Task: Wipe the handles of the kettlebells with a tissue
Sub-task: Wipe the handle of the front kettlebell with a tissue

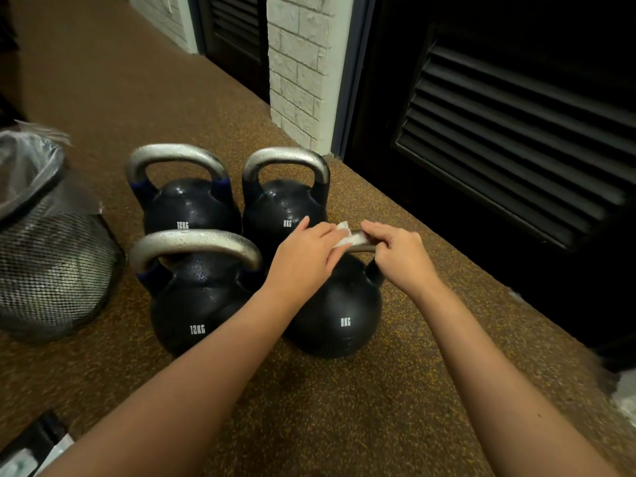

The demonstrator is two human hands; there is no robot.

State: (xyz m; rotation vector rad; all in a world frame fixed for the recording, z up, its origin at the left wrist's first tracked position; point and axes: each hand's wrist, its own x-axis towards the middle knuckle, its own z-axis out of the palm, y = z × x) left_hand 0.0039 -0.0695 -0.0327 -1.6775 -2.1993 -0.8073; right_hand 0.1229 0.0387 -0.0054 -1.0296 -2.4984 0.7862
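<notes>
Several black kettlebells with silver handles stand on the speckled floor. The near right one, an 8KG kettlebell (339, 311), has its handle under both my hands. A white tissue (347, 237) lies folded over that handle. My left hand (306, 253) holds the tissue against the bar. My right hand (395, 253) pinches the tissue's right end on the handle. The near left 12KG kettlebell (196, 290) has water drops on its handle. Behind stand another 12KG kettlebell (186, 197) and an 8KG kettlebell (284, 197).
A mesh waste bin (48, 242) lined with a clear bag stands at the left. A white brick pillar (299, 67) and dark louvred doors (516, 139) run along the right. Something white (626, 397) lies at the right edge.
</notes>
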